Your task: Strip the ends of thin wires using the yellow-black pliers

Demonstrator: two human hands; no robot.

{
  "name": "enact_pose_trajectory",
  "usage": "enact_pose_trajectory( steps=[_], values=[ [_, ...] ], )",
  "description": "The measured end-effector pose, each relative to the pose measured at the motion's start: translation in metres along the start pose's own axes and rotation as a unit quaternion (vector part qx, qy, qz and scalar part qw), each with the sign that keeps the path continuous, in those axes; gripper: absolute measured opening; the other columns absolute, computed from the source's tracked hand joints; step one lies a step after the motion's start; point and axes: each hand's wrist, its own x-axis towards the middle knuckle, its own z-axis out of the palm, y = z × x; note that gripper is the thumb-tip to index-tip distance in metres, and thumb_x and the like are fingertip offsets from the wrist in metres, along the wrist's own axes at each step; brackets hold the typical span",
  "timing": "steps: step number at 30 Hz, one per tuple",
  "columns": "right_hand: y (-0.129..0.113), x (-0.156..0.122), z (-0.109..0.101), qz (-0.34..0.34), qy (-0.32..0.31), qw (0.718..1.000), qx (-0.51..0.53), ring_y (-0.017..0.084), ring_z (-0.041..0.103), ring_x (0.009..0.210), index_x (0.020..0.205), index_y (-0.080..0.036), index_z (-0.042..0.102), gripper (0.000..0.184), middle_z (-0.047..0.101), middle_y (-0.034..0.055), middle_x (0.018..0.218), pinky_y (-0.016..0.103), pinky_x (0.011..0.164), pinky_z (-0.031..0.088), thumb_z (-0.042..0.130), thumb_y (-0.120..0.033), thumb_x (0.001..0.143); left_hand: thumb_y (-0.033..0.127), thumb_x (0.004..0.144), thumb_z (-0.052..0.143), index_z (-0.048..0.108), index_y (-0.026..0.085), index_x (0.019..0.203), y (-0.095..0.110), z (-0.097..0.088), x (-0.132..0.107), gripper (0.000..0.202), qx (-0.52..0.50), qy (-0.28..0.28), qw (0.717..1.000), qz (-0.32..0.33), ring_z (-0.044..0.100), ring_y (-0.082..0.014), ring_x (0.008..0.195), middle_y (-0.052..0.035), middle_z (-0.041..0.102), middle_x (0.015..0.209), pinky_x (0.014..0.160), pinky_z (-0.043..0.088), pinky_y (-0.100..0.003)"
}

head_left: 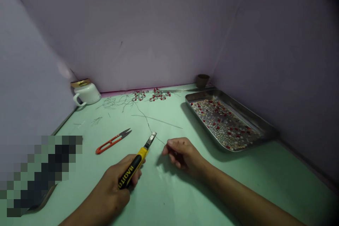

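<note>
My left hand (116,180) is wrapped round pliers (134,166) with a yellow-and-black handle, seen nearly edge-on. Their metal tip (152,137) points away from me and meets a thin wire (147,122); whether the jaws grip it cannot be made out. Thumb and fingertips of my right hand (182,152) pinch the near end of this wire, just right of the tip. The wire runs back, twisted in places, toward red-and-clear beaded pieces (139,95) at the rear. Orange thread snips (113,142) lie left of the pliers.
A metal tray (209,129) of loose red, clear and pale beads stands at right. Behind it is a small brown cup (202,80). At back left stands a white mug (88,93). Loose wires (159,119) lie mid-table. A pixelated dark object (45,174) is at left.
</note>
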Motion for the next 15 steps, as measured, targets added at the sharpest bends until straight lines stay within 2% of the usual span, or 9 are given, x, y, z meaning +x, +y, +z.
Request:
enact_pose_trajectory(
  steps=[3,6,8,12,15],
  values=[
    [0.001,-0.0004,0.0,-0.009,0.004,1.0,-0.017,0.002,0.029,0.028,0.059,-0.011,0.063,0.033,0.043,-0.0055,0.037,0.018,0.029,0.015,0.062,-0.044,0.068,0.016,0.041,0.032,0.036,0.021,0.062,0.0006,0.0004,0.0005,0.022,0.016,0.014,1.0,-0.004,0.049,-0.021,0.079,-0.0015,0.05,0.076,0.066,0.036,-0.031],
    [0.0012,-0.0009,0.0007,-0.017,0.004,0.999,-0.028,0.002,0.024,0.028,0.059,-0.013,0.061,0.032,0.039,-0.008,0.035,0.018,0.029,0.013,0.063,-0.044,0.067,0.015,0.042,0.032,0.039,0.021,0.064,0.0002,0.0003,0.001,0.024,0.011,0.021,1.0,-0.003,0.049,-0.0231,0.087,-0.0025,0.052,0.08,0.074,0.036,-0.033],
    [0.001,-0.001,0.001,-0.029,0.01,0.999,-0.037,0.003,0.021,0.028,0.06,-0.014,0.061,0.031,0.034,-0.0098,0.033,0.018,0.029,0.012,0.063,-0.044,0.067,0.016,0.041,0.033,0.041,0.021,0.064,-0.0008,-0.0003,0.0012,0.025,0.007,0.003,1.0,0.003,0.047,-0.0242,0.09,-0.003,0.053,0.084,0.078,0.035,-0.035],
    [0.0009,-0.0008,0.001,-0.035,0.011,0.999,-0.028,0.003,0.019,0.028,0.059,-0.014,0.06,0.032,0.031,-0.0105,0.032,0.019,0.029,0.01,0.064,-0.045,0.067,0.013,0.04,0.033,0.04,0.021,0.065,-0.0026,-0.0009,0.0005,0.027,0.039,-0.05,0.998,0.011,0.046,-0.0188,0.071,0.0004,0.047,0.075,0.066,0.034,-0.032],
    [0.0002,-0.0007,0.001,-0.021,-0.015,1.0,0.01,0.003,0.018,0.029,0.058,-0.014,0.059,0.032,0.03,-0.0104,0.033,0.019,0.03,0.008,0.065,-0.044,0.067,0.011,0.04,0.032,0.037,0.021,0.063,-0.0028,0.0011,-0.0006,0.026,0.043,-0.049,0.997,0.031,0.047,-0.0185,0.072,0.0007,0.047,0.073,0.067,0.035,-0.031]
  ],
)
